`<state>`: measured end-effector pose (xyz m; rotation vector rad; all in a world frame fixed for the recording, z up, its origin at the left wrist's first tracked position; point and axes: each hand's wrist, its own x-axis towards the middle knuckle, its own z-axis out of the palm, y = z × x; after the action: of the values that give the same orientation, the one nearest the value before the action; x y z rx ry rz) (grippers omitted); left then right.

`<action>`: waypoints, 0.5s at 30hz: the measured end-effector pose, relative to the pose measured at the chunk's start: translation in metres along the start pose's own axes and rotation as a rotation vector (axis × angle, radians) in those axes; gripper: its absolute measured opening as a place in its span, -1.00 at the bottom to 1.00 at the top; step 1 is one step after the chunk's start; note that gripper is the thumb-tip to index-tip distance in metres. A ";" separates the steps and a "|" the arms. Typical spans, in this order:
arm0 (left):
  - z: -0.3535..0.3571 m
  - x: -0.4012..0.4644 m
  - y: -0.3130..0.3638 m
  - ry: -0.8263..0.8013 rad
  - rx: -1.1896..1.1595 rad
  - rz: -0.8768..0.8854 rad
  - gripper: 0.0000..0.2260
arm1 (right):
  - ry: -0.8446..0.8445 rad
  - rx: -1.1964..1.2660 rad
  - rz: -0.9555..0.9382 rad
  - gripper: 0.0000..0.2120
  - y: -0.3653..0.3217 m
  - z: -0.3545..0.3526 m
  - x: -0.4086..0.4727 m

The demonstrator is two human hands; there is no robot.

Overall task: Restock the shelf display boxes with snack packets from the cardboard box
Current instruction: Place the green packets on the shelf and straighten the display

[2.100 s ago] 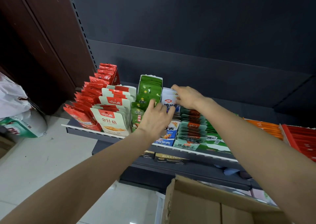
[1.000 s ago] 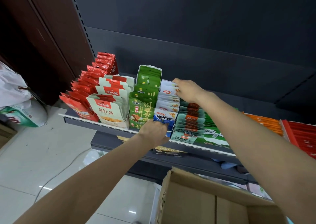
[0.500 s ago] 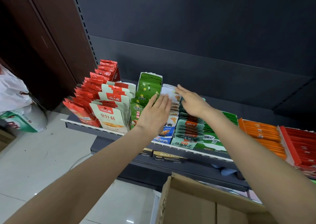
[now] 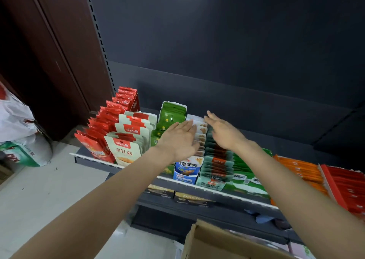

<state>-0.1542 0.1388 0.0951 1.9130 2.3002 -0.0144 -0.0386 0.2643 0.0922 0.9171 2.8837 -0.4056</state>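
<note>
Blue-white packet row (image 4: 198,138) looking full; left hand (image 4: 177,140) & right hand (image 4: 224,132) flat, holding nothing, squaring it; cardboard box (image 4: 227,243) contents hidden.

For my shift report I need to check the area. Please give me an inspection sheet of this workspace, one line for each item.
Surface: dark shelf, white front rail.
Job's things: blue-and-white display box full of packets; cardboard box below, contents hidden.
Clutter: white sack on the floor.
Grippers: left hand and right hand flat, fingers straight, either side of the blue-and-white row, holding nothing.
Cables: nothing seen.
Surroundings: red packets, green packets, dark back panel.
</note>
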 end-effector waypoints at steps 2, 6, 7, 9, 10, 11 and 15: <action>0.000 0.007 -0.003 0.005 0.052 -0.016 -0.48 | -0.003 -0.041 -0.049 -0.36 -0.003 0.003 -0.007; 0.004 0.016 -0.007 -0.078 0.092 -0.041 -0.48 | -0.006 -0.095 -0.106 -0.34 -0.006 0.005 -0.015; 0.004 0.016 -0.007 -0.080 0.093 -0.033 -0.48 | -0.007 -0.092 -0.114 -0.34 -0.005 0.004 -0.016; 0.002 0.014 -0.007 -0.056 0.081 -0.022 -0.49 | -0.007 -0.058 -0.104 -0.33 -0.002 0.000 -0.017; 0.001 0.013 -0.008 -0.034 0.070 -0.025 -0.49 | 0.006 -0.045 -0.094 -0.32 0.000 -0.001 -0.016; 0.002 0.014 -0.009 -0.020 0.063 -0.032 -0.49 | 0.019 -0.039 -0.082 -0.30 0.000 -0.001 -0.015; 0.004 0.018 -0.008 -0.098 0.101 -0.063 -0.47 | -0.035 -0.085 -0.054 -0.27 -0.005 0.002 -0.009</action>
<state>-0.1650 0.1548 0.0884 1.8401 2.3353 -0.2299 -0.0341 0.2546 0.0927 0.8131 2.8740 -0.2974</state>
